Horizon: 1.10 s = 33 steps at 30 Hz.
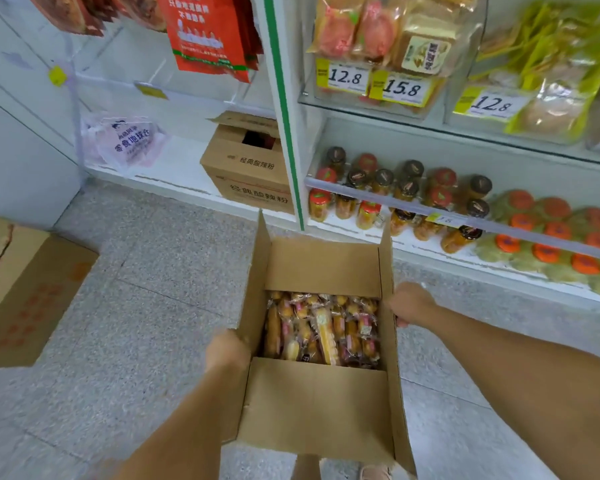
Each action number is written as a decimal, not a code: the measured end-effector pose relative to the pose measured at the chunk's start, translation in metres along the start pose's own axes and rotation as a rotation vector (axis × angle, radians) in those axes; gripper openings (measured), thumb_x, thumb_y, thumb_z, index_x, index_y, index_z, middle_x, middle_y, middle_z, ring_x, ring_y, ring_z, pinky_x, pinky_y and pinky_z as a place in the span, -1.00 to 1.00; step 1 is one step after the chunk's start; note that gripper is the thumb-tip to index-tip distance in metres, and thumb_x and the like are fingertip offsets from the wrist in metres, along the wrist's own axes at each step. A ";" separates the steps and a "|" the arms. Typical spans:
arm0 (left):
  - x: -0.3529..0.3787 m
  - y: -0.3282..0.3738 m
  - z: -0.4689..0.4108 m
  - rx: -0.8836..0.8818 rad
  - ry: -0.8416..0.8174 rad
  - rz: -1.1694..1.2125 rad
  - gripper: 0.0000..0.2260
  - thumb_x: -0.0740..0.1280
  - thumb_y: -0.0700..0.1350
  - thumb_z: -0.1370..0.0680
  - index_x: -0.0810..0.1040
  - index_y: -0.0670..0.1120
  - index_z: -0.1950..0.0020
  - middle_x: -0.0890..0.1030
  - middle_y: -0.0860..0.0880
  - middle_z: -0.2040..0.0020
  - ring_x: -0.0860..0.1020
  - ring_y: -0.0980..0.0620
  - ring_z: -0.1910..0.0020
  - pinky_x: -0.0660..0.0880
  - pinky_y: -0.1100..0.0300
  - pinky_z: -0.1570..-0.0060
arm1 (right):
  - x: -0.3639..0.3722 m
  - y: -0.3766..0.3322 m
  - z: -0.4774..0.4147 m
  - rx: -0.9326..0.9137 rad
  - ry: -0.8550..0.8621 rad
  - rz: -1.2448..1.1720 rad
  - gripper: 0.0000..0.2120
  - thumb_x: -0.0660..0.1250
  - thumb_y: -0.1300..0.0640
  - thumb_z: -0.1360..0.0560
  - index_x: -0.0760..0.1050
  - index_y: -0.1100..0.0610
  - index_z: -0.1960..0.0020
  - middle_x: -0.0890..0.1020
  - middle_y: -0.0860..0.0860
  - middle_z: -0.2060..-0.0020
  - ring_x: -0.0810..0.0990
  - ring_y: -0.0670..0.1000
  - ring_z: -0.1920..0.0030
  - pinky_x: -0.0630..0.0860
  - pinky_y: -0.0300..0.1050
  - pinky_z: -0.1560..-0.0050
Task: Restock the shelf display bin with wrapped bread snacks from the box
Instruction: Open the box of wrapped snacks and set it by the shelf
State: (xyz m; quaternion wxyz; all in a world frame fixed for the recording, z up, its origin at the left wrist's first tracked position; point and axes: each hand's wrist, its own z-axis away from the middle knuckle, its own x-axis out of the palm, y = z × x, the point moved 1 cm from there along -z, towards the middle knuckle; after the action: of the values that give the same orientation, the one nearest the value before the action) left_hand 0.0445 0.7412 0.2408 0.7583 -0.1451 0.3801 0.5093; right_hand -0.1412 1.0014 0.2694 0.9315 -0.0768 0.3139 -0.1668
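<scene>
Head view: your left hand (227,351) grips the box (312,403) wall at nine o'clock and your right hand (411,304) grips it at three; the wrapped bread snacks (321,329) lie inside.

Grey speckled tile floor (146,271) under me. White wall (14,150) at my left. White shelf unit (395,140) ahead-right, green-striped upright (284,116) at its left edge. Jars (395,195) on its bottom shelf behind grey rail (499,231); yellow price tags (347,77) above. Carton (25,289) on floor at my left. Open carton (246,168) and pink plastic bag (125,143) on low white ledge (187,159) beyond. Light bright, even.
</scene>
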 end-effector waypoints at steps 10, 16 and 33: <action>0.144 0.055 -0.073 0.078 0.100 0.178 -0.78 0.20 -0.18 -0.58 0.58 -0.27 -0.05 0.63 -0.28 0.05 0.57 -0.19 0.08 0.48 0.07 0.08 | 0.013 0.115 -0.136 0.089 0.073 -0.111 -0.69 0.25 0.28 -0.48 0.40 0.21 0.44 0.43 -0.07 0.76 0.43 -0.15 0.72 0.37 -0.33 0.60; 0.178 0.080 -0.132 0.084 0.129 0.145 -0.75 0.17 -0.13 -0.60 0.54 -0.23 -0.13 0.61 -0.26 0.01 0.56 -0.22 0.02 0.43 0.08 0.10 | 0.035 0.135 -0.208 0.135 0.076 -0.135 -0.70 0.26 0.25 -0.50 0.43 0.24 0.41 0.45 -0.05 0.75 0.51 -0.06 0.61 0.50 -0.22 0.44; 0.180 0.082 -0.248 0.044 0.151 0.253 -0.82 0.22 -0.16 -0.51 0.56 -0.23 0.06 0.61 -0.25 0.15 0.56 -0.21 0.15 0.53 0.01 0.09 | 0.052 0.143 -0.297 0.136 -0.015 -0.248 -0.81 0.34 0.24 -0.49 0.57 0.39 0.17 0.58 0.08 0.61 0.56 -0.06 0.61 0.51 -0.23 0.44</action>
State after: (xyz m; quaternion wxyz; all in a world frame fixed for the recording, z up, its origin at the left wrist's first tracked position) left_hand -0.0998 0.7459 -0.0418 0.6604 -0.1175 0.4623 0.5800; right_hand -0.2460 1.1044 -0.0304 0.9092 -0.0532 0.2828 -0.3010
